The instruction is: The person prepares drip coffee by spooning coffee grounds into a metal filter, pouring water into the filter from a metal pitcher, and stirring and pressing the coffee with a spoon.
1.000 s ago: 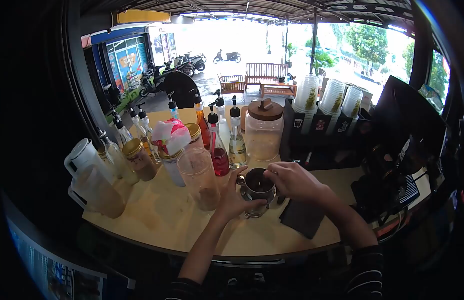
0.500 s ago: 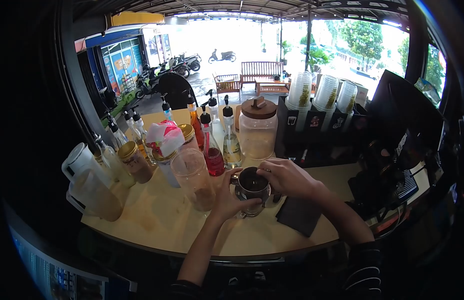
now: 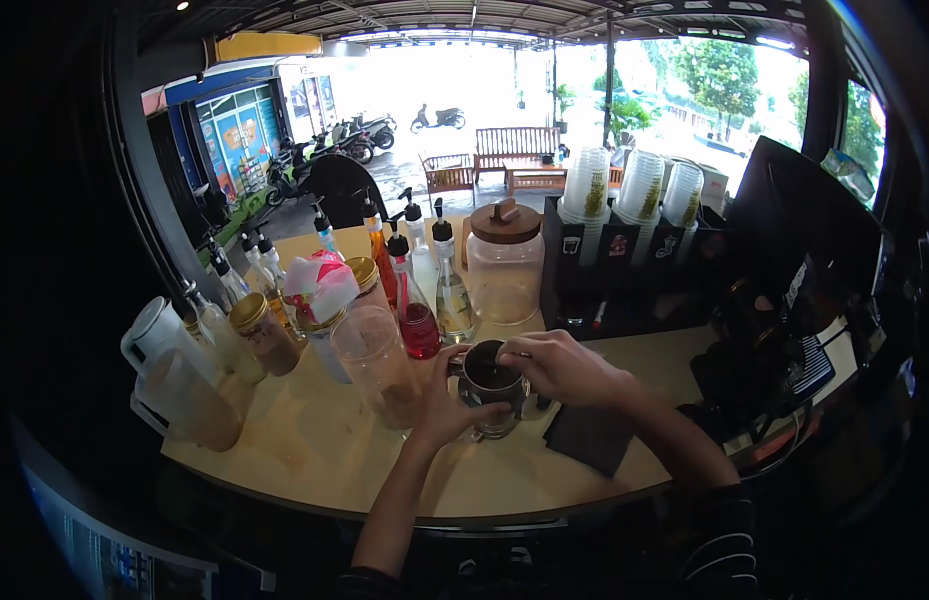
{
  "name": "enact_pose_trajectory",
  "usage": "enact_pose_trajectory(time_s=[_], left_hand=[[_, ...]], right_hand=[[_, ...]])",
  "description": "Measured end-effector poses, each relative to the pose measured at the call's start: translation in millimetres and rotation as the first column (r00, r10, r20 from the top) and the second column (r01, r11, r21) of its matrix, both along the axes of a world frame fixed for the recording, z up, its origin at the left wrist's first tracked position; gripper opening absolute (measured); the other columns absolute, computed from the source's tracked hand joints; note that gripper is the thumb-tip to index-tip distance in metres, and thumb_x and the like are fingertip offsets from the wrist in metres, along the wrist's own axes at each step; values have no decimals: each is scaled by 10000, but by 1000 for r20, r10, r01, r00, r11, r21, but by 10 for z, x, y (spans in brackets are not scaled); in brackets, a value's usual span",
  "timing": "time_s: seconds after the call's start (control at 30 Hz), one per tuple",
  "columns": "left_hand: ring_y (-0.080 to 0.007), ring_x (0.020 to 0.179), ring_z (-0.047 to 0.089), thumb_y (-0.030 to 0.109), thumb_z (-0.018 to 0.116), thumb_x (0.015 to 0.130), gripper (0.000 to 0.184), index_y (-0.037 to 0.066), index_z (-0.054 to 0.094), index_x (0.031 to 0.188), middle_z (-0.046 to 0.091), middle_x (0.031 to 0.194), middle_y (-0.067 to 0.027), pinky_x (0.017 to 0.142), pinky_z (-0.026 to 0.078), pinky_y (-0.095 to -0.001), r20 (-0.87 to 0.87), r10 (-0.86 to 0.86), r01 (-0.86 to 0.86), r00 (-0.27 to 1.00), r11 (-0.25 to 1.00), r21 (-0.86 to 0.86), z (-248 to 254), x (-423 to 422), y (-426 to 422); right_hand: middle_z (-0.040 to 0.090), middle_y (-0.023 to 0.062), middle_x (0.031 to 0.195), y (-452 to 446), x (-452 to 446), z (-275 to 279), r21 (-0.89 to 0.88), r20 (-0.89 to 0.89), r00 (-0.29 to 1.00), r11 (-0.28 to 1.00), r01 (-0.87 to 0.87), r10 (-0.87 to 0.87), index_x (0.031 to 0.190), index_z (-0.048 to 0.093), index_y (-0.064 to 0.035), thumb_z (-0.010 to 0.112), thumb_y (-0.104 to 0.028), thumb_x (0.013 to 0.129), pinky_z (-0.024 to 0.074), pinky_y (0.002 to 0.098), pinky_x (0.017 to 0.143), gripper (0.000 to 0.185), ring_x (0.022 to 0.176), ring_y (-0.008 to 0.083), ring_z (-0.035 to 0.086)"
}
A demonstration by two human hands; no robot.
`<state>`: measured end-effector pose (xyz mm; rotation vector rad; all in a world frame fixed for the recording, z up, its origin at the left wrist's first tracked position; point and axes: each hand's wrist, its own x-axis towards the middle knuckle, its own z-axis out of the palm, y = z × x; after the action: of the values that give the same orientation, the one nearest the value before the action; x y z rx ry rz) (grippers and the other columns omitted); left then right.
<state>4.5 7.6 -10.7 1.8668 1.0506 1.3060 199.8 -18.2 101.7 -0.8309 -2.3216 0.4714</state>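
Head view: left hand point(image 3: 444, 410) around a cup point(image 3: 489, 392), right hand point(image 3: 564, 368) in a pinch over its rim, object unclear.

You had room to pass over the near left of the worktop point(image 3: 294, 445), while the tall clear container point(image 3: 372, 362) blocked the way just beside your left hand point(image 3: 447, 410) and pump bottles point(image 3: 420, 332) walled off the space behind.

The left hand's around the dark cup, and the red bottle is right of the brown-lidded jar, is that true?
Not quite: the head view shows the red bottle left of the brown-lidded jar. The left hand is around the dark cup.
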Motion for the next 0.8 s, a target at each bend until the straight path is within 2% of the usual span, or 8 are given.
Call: enact_pose_trajectory(time_s=[0.13,0.3,0.43,0.5,0.53,0.6,0.7,0.8], left_hand=[[-246,1125,525,313,908,502,910,85,427,1239,546,1177,-98,986,407,-389,2,27,-27,1000,1000,-3,19,-12,-59],[-244,1126,525,314,906,508,919,89,413,1249,542,1184,-97,988,405,-389,-24,9,-10,1000,1000,-12,1,-31,-33],[-243,1127,525,313,904,514,915,95,408,1252,540,1185,-98,987,404,-390,-32,8,-8,999,1000,10,-2,-33,-37],[-243,1126,525,312,903,515,910,97,411,1249,541,1183,-100,988,403,-389,-28,6,-6,1000,1000,1,1,-27,-36],[-242,1126,525,313,904,515,907,96,413,1246,541,1180,-101,989,403,-388,-29,7,-7,1000,1000,6,0,-27,-35],[-241,1126,526,314,904,516,903,95,415,1243,542,1178,-102,990,403,-387,-30,13,-12,999,1000,14,21,-26,-49],[-240,1128,524,315,904,521,897,96,417,1241,541,1174,-101,995,398,-385,-36,15,-15,999,1000,-15,60,-17,-60],[-237,1119,532,316,906,520,898,94,416,1240,547,1162,-100,989,405,-382,-35,21,-21,999,1000,12,15,-20,-54]], right_hand=[[623,179,838,99,11,-17,202,55,998,979,10,-21,936,598,32,575,-90,881,494,406,700,136,787,366,614],[634,178,878,26,-4,-49,31,2,999,999,-39,39,961,606,31,569,-67,873,501,403,726,137,833,367,622],[635,169,880,99,47,-75,187,19,999,982,-32,29,974,615,26,579,-45,863,508,393,721,137,808,347,629],[628,161,878,19,61,-19,-35,4,999,998,-50,50,972,618,21,577,-45,863,509,380,729,133,811,335,626],[628,161,878,45,78,-44,-34,4,999,998,-51,51,972,618,21,577,-45,863,509,380,729,133,811,335,626],[627,152,875,115,111,-102,195,13,999,980,-49,47,972,622,17,569,-45,873,507,367,722,128,789,324,626],[625,145,865,23,120,-78,30,-17,998,997,-67,68,967,623,20,560,-55,884,504,358,718,129,774,314,626],[628,145,871,41,130,-50,113,3,998,992,-61,61,963,619,28,549,-66,892,505,365,718,137,774,314,630]])
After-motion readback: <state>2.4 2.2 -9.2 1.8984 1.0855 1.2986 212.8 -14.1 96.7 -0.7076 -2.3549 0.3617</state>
